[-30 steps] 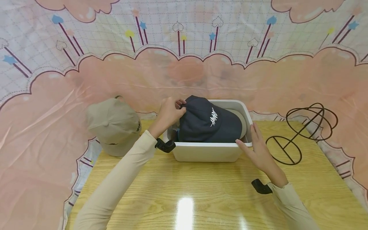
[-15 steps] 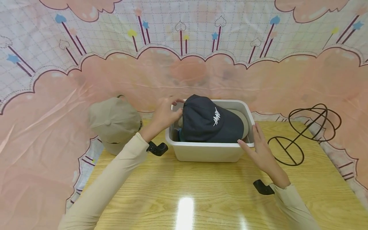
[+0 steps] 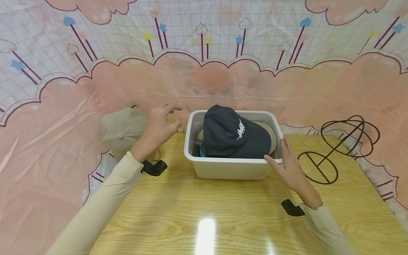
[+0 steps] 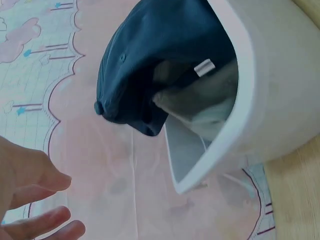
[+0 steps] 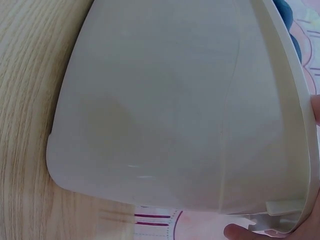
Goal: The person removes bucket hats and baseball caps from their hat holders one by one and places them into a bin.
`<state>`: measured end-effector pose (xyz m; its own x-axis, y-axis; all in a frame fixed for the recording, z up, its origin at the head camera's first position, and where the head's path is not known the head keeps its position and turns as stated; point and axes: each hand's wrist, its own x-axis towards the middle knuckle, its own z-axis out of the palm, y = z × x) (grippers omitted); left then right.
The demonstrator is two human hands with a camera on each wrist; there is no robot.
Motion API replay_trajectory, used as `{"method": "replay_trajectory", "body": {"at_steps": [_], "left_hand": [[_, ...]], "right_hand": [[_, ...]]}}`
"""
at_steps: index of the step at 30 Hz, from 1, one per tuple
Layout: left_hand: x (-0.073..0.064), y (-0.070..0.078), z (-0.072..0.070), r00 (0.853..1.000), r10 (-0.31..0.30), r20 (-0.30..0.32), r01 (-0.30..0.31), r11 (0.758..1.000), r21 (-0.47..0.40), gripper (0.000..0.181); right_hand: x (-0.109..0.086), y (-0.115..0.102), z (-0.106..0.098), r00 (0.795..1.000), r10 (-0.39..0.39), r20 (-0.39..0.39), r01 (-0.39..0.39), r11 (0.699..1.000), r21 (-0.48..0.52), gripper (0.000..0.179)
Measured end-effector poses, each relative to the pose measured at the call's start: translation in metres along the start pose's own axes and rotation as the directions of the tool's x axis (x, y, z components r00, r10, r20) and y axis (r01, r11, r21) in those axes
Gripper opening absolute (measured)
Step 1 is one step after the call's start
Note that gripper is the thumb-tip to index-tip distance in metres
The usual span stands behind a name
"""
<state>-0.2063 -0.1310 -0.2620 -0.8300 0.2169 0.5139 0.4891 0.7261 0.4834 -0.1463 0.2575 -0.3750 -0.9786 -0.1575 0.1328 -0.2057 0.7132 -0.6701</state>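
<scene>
A navy baseball cap (image 3: 223, 132) with white lettering lies in a white plastic bin (image 3: 231, 170), its brim toward the right. Under it shows the edge of a beige cap (image 3: 272, 136), and a bit of blue cloth is at the left inside. My left hand (image 3: 157, 125) hovers left of the bin with fingers apart and holds nothing; in the left wrist view a gap parts its fingertips from the navy cap (image 4: 150, 55). Behind that hand stands a khaki cap (image 3: 119, 129), partly hidden. My right hand (image 3: 290, 171) rests at the bin's right front corner, straight fingers touching the rim.
A black wire stand (image 3: 333, 148) lies at the right of the wooden table (image 3: 178, 205). A patterned cloth (image 3: 210, 83) hangs behind the table and runs down its left and right sides.
My left hand has let go of the navy cap's back edge and moved left, now overlapping the khaki cap in the head view. The right hand stays at the bin's corner.
</scene>
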Motion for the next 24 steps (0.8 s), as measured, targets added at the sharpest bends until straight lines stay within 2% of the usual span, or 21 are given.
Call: {"method": "replay_trajectory", "body": {"at_steps": [6, 14, 24], "left_hand": [[-0.013, -0.008, -0.011, 0.998, -0.063, -0.009, 0.063, 0.998, 0.018, 0.031], [-0.026, -0.015, -0.025, 0.996, -0.089, -0.027, 0.090, 0.996, 0.029, 0.034], [-0.043, -0.032, -0.044, 0.988, -0.133, -0.071, 0.140, 0.986, 0.091, 0.038]], "right_hand": [[-0.002, -0.001, 0.001, 1.000, 0.004, 0.003, -0.004, 1.000, 0.001, 0.088], [-0.004, -0.003, 0.001, 1.000, -0.004, -0.004, 0.005, 1.000, 0.008, 0.088], [-0.005, -0.004, 0.002, 1.000, 0.009, -0.002, -0.009, 1.000, 0.000, 0.088]]}}
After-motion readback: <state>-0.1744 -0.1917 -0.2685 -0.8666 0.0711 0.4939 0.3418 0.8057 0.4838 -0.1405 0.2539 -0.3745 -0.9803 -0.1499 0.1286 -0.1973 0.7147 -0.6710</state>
